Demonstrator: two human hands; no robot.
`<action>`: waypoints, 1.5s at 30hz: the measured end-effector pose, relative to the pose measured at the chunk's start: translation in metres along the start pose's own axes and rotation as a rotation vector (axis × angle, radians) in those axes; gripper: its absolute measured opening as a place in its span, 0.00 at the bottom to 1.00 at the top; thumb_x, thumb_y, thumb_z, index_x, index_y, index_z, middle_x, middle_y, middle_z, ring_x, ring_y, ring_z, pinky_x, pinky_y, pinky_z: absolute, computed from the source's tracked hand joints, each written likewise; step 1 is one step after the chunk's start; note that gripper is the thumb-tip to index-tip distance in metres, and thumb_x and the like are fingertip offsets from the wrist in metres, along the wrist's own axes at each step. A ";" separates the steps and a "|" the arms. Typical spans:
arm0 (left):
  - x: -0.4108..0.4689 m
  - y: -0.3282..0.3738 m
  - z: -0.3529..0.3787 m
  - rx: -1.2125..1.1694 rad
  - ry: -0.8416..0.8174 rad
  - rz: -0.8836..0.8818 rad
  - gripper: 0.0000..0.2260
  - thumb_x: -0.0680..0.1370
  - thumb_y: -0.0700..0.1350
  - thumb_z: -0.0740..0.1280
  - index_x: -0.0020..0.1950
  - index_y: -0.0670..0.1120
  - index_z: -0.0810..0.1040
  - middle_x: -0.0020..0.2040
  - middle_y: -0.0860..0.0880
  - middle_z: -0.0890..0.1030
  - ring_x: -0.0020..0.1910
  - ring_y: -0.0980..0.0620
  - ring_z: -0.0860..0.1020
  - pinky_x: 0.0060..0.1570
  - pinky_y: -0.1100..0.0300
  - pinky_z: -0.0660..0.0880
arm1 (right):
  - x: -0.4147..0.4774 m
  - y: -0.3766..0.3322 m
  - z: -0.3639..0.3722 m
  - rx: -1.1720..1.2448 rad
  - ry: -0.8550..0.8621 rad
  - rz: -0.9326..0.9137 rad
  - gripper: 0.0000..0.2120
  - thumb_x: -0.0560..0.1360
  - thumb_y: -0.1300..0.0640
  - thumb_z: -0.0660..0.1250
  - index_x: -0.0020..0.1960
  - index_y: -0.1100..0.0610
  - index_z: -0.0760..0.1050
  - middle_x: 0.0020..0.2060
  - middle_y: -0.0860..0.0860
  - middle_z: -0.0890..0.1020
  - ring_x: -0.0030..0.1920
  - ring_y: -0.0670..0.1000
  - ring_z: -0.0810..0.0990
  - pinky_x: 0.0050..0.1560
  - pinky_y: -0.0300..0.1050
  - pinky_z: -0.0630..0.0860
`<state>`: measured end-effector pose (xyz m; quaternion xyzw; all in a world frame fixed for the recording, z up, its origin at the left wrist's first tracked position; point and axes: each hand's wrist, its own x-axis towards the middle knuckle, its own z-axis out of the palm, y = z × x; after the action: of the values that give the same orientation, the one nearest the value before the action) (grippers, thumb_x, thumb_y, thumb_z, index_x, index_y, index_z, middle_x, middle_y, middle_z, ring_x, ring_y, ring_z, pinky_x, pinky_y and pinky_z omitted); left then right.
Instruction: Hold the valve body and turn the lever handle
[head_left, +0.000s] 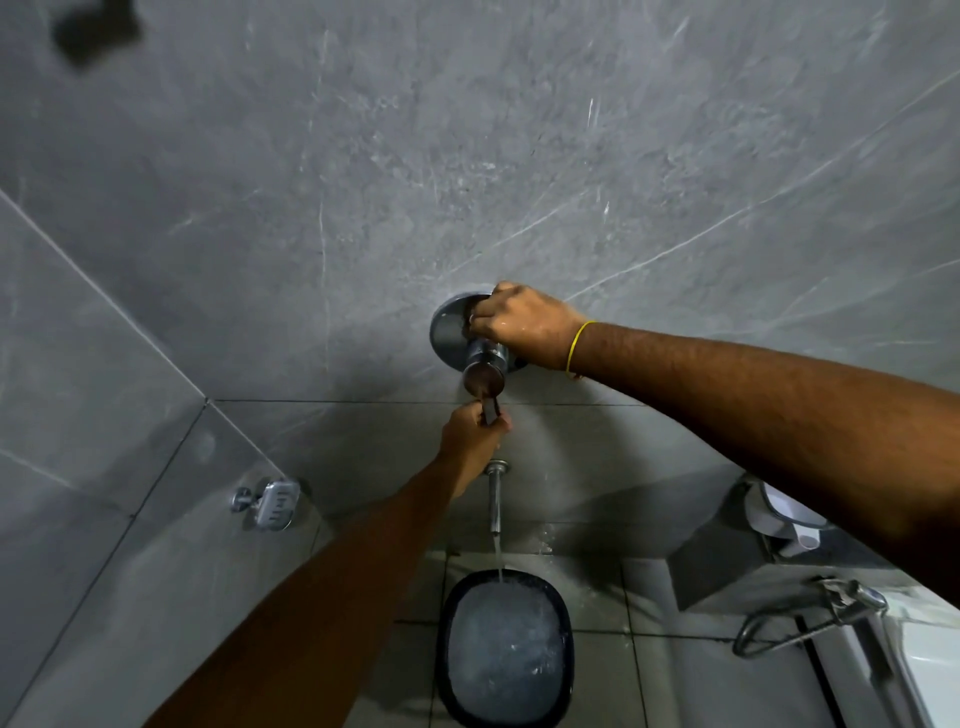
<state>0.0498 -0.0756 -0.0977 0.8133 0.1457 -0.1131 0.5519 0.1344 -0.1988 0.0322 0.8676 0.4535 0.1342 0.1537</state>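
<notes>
A chrome mixer valve (485, 364) with a round plate (448, 332) is fixed to the grey tiled wall. My right hand (524, 325), with a yellow band on its wrist, grips the top part of the valve. Below it my left hand (475, 434) pinches the valve's small lever (491, 405). Under the valve a chrome spout (496, 501) pours a stream of water into a dark-rimmed bucket (506, 649) on the floor, which is nearly full and foaming.
A chrome soap dish (272, 501) hangs on the left wall. At the right stand a white-and-blue container (784, 512) on a grey ledge (727, 566), a chrome tap with hose (810, 613) and a white fixture edge (930, 670). A dark blurred shape (96, 28) is at top left.
</notes>
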 end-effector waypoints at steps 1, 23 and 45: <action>0.000 0.000 0.000 -0.004 0.001 0.001 0.13 0.79 0.47 0.69 0.60 0.42 0.82 0.58 0.42 0.86 0.55 0.42 0.85 0.60 0.46 0.82 | 0.000 0.000 0.000 0.004 -0.007 0.001 0.16 0.79 0.59 0.63 0.65 0.53 0.76 0.61 0.51 0.81 0.60 0.58 0.78 0.64 0.49 0.74; 0.001 -0.003 0.000 0.028 0.009 0.007 0.11 0.79 0.49 0.69 0.57 0.45 0.81 0.56 0.42 0.85 0.55 0.42 0.84 0.60 0.44 0.82 | 0.000 -0.002 0.004 -0.003 0.017 -0.008 0.15 0.79 0.60 0.61 0.65 0.55 0.75 0.60 0.53 0.81 0.60 0.58 0.79 0.63 0.48 0.71; 0.008 -0.007 0.002 0.086 0.033 0.032 0.13 0.79 0.50 0.69 0.56 0.41 0.80 0.53 0.40 0.85 0.52 0.41 0.84 0.55 0.46 0.82 | 0.043 0.022 -0.020 -0.311 -0.230 -0.400 0.05 0.72 0.63 0.70 0.47 0.58 0.81 0.44 0.59 0.86 0.47 0.65 0.84 0.48 0.55 0.83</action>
<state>0.0544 -0.0743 -0.1070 0.8401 0.1367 -0.0971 0.5158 0.1672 -0.1727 0.0635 0.7363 0.5693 0.0698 0.3591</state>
